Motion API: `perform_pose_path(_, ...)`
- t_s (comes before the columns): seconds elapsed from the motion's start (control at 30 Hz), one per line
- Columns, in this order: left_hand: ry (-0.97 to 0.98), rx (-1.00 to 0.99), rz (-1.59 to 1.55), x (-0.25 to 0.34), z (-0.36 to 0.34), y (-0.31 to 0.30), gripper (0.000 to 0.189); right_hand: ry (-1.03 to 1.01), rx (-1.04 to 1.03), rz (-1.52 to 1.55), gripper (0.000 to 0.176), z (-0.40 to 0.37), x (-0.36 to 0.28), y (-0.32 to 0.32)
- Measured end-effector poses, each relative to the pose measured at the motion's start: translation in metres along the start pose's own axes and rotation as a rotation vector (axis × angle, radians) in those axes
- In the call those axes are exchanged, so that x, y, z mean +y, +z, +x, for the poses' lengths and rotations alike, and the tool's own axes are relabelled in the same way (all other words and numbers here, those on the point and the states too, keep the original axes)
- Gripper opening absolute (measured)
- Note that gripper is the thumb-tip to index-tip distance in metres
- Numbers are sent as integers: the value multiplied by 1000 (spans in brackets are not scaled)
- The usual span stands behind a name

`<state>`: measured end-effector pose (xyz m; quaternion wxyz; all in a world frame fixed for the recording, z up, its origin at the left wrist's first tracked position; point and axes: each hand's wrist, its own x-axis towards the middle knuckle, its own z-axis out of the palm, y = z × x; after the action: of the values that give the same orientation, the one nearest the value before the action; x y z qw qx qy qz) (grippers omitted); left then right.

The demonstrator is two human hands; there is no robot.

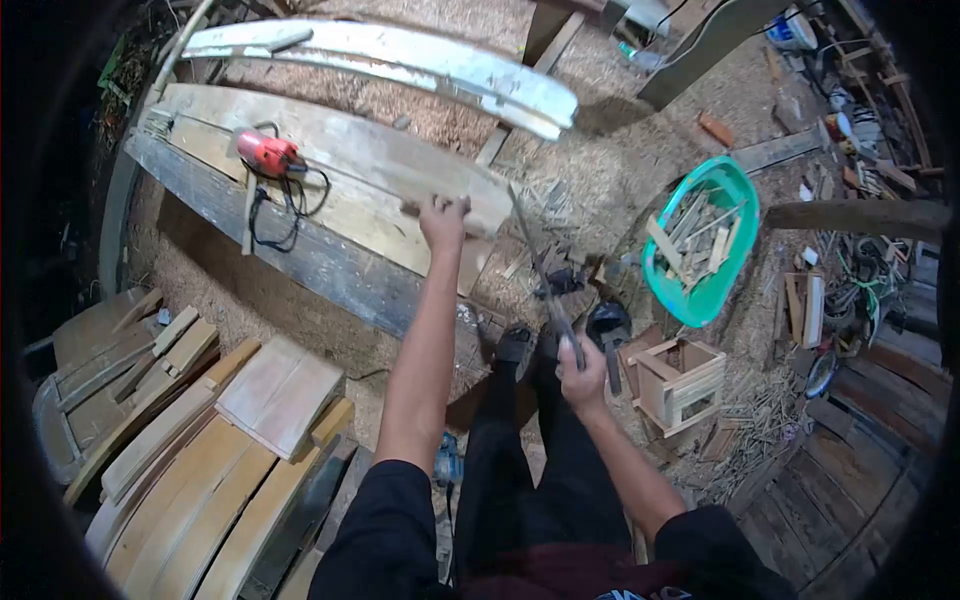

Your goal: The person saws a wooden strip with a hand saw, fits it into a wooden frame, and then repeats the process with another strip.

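Observation:
My left hand rests on a pale wooden board, near its right end, with the fingers apart. My right hand is closed around the handle end of a handsaw. Its long, narrow dark blade shows nearly edge-on and points away from me, with the tip close beside the board's right end. The board lies over a weathered grey plank. Farther left on the board sits a red power tool with a coiled black cord.
A green basin of wood offcuts stands to the right, above a small wooden frame box. Curved timber pieces are stacked at lower left. A long pale beam lies at the back. Shavings cover the ground around my feet.

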<state>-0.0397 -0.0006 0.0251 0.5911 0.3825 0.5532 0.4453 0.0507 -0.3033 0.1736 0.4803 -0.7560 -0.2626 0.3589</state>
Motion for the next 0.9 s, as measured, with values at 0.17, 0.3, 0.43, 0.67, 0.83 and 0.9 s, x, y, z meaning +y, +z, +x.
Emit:
perform_pose_path(0.17,311,214,583,18,-26,18,49,-8,-12,61,39,58,62,43)
perform_pose_path(0.3,732,13,962,-18,-47,-9,57,41,-37,50,39,67,80,47)
perform_pose_path(0.43,839,-255,1076,-33,-73,-12,61,11,-78,41,39,71,90,44)
perform_pose_path(0.67,740,-269,1217,-34,-75,-10,76,11,-118,11,37,68,114,44)
perform_pose_path(0.83,779,-262,1245,-37,-73,-9,80,43,-91,81,41,60,122,51)
perform_pose_path(0.9,770,-266,1241,-36,-73,-9,80,52,-77,105,41,60,123,56)
